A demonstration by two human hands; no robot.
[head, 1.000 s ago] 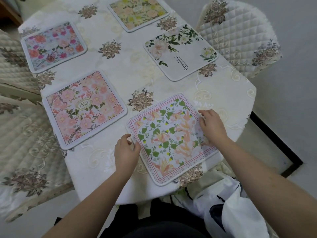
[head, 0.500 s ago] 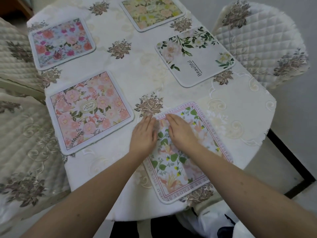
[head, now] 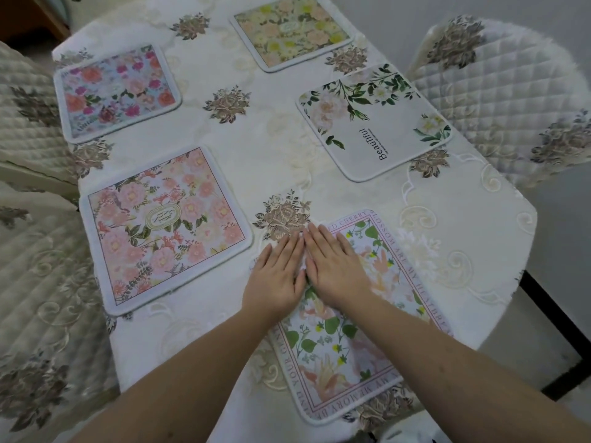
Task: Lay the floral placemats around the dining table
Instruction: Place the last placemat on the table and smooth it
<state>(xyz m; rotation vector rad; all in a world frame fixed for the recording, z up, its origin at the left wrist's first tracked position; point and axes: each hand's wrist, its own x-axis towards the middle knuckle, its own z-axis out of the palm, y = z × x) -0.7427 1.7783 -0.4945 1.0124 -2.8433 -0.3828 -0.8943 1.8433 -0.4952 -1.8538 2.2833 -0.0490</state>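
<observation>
Several floral placemats lie flat on the dining table [head: 479, 225], which wears a cream embroidered cloth. The nearest placemat [head: 358, 346], with green leaves and a lettered pink border, sits at the table's near edge. My left hand [head: 276, 276] and my right hand [head: 335, 266] lie side by side, fingers straight, pressing flat on its far left part. A pink rose placemat [head: 163, 225] lies to the left, a white "Beautiful" placemat [head: 374, 123] at the right, a blue-pink placemat [head: 116, 91] at far left, and a yellow-peach placemat [head: 291, 30] at the far end.
A quilted white chair [head: 499, 97] stands at the table's right side. Quilted cream chairs [head: 35, 251] stand along the left. A dark floor strip [head: 556, 318] runs past the table's right corner.
My hands left the nearest placemat's side edges, came together at its middle and slid forward to its far part. The view shifted closer over the table.
</observation>
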